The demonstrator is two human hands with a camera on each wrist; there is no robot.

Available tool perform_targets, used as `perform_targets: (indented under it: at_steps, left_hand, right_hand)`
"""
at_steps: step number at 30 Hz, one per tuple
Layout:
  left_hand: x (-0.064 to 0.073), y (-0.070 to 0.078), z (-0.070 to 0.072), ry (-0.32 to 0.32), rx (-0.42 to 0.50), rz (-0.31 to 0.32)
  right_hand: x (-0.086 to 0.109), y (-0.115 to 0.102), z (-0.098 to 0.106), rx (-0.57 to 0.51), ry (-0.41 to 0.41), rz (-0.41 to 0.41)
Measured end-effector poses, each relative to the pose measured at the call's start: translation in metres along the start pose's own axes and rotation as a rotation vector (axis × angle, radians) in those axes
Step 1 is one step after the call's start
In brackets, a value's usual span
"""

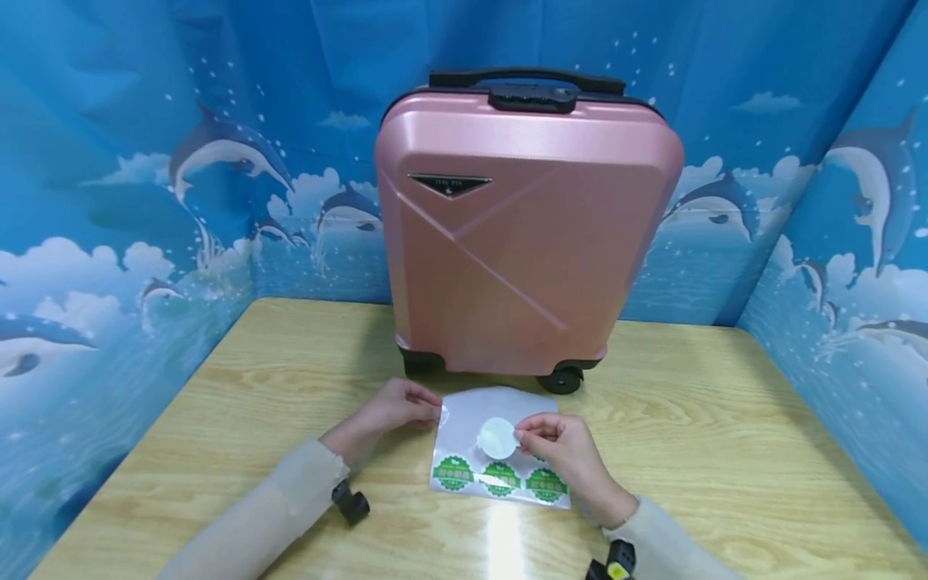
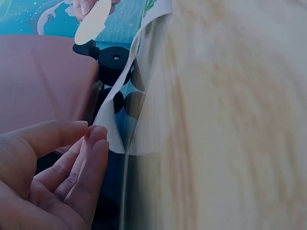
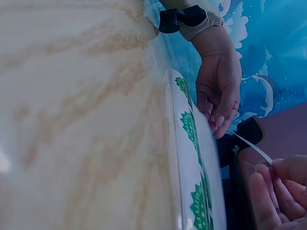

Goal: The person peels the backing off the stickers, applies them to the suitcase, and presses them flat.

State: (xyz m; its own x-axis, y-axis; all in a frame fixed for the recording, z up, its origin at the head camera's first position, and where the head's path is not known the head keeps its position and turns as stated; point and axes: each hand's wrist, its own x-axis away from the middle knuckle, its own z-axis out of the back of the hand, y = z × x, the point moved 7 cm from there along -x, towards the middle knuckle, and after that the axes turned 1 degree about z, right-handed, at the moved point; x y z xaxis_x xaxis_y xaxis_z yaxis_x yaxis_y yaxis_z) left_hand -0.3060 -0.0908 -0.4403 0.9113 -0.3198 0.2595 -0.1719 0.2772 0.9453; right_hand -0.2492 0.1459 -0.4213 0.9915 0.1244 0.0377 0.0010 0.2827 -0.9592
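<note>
The right hand's (image 1: 569, 453) fingers pinch a round white sticker (image 1: 497, 439) above a sheet (image 1: 464, 443) bearing green badges (image 1: 500, 477). The left hand's (image 1: 395, 405) fingers are close together at the sheet's left edge; I cannot tell whether they grip it. 1 pink suitcase (image 1: 507, 242) stands behind, on the wooden surface (image 1: 254, 379).
</note>
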Motion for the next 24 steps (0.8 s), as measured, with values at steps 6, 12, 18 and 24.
perform_targets:
  at_steps: [6,12,18,24]
  left_hand:
    - [0.002,0.001,0.003,0.006,0.0,-0.005]
    - [0.005,0.006,0.0,-0.012,-0.001,-0.019]
    - [0.007,0.011,-0.005,-0.017,0.009,-0.013]
    - [0.007,0.02,-0.01,-0.033,-0.017,-0.028]
  right_hand:
    - [0.0,-0.002,0.0,-0.005,-0.007,0.055]
    - [-0.002,0.001,0.003,-0.005,0.041,0.025]
    - [-0.002,-0.004,0.005,-0.027,0.038,0.052]
    - [-0.001,-0.006,0.005,-0.069,0.026,0.076]
